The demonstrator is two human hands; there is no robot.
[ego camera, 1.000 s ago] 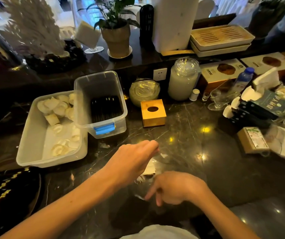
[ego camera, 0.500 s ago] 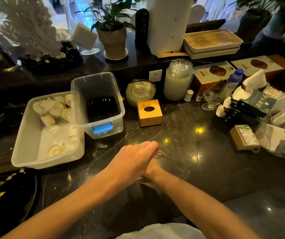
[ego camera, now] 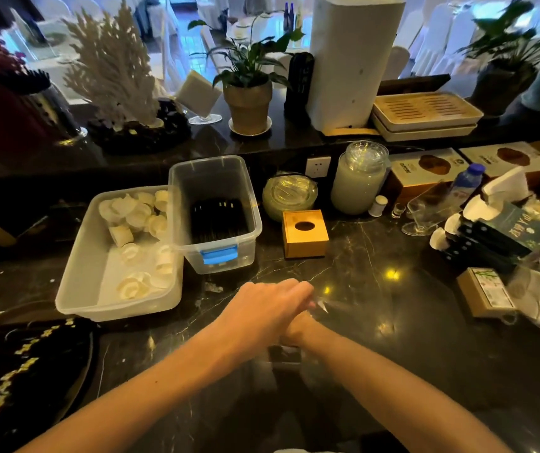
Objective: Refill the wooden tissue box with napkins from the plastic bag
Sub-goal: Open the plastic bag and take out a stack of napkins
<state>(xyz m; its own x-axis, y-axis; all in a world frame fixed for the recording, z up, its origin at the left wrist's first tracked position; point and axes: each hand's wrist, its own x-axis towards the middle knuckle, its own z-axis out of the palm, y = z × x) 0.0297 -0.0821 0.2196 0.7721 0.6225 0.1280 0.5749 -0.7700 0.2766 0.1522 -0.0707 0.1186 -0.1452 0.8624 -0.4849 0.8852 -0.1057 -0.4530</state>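
The wooden tissue box [ego camera: 304,235], square with an oval hole on top, stands on the dark marble counter [ego camera: 393,322], beyond my hands. My left hand [ego camera: 268,308] lies palm down with its fingers curled, and a corner of clear plastic bag [ego camera: 322,305] sticks out at its fingertips. My right hand [ego camera: 298,331] is tucked under the left; only its wrist and heel show, and its fingers are hidden. No napkins are visible at my hands.
A clear tub [ego camera: 245,191] with a blue latch holds black items. To its left a white tub [ego camera: 75,276] holds rolled cloths. A glass jar [ego camera: 358,178], a tipped glass [ego camera: 425,210] and packages [ego camera: 484,292] crowd the right. A dark patterned plate [ego camera: 17,371] sits at the near left.
My right hand has slid forward from beside the left hand to underneath it. A white napkin-like piece seen a second ago under my left hand is now hidden.
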